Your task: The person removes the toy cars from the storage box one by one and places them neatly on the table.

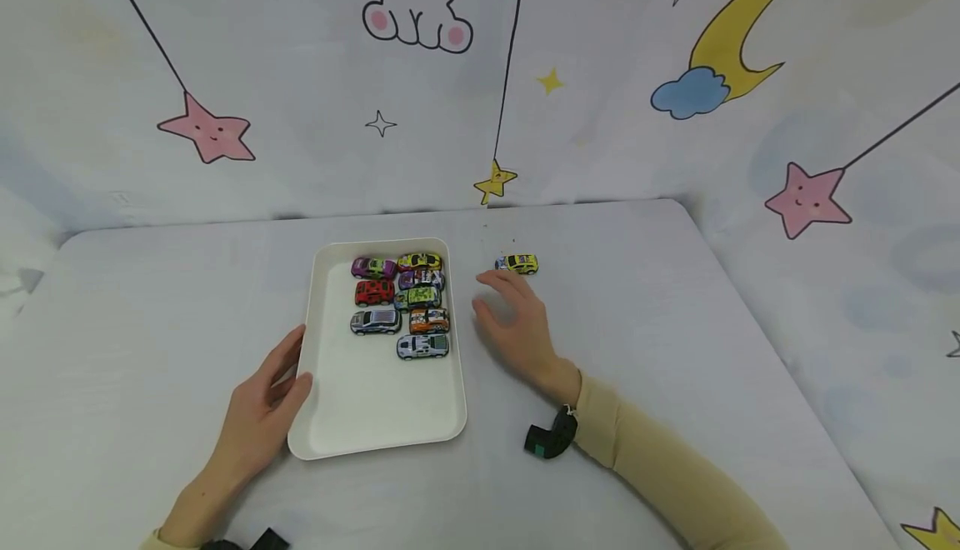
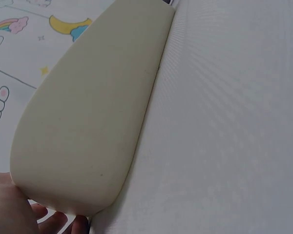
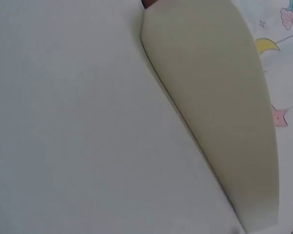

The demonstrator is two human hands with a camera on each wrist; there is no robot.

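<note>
A white tray (image 1: 360, 400) lies on the table and holds several toy cars (image 1: 405, 300) in its far half. My left hand (image 1: 288, 375) grips the tray's left rim, thumb on top. In the left wrist view the tray's outer wall (image 2: 88, 112) fills the frame, with my fingers (image 2: 53, 222) at its lower edge. A yellow toy car (image 1: 517, 264) stands alone on the table, right of the tray. My right hand (image 1: 491, 293) is open, fingers spread, just short of that car and holding nothing. The right wrist view shows only the tray's side (image 3: 219, 112).
The grey table (image 1: 675, 308) has a rounded far-right corner and drops off on the right. A printed cloth backdrop (image 1: 600, 75) rises behind it. Black wrist cameras (image 1: 551, 437) sit on both arms.
</note>
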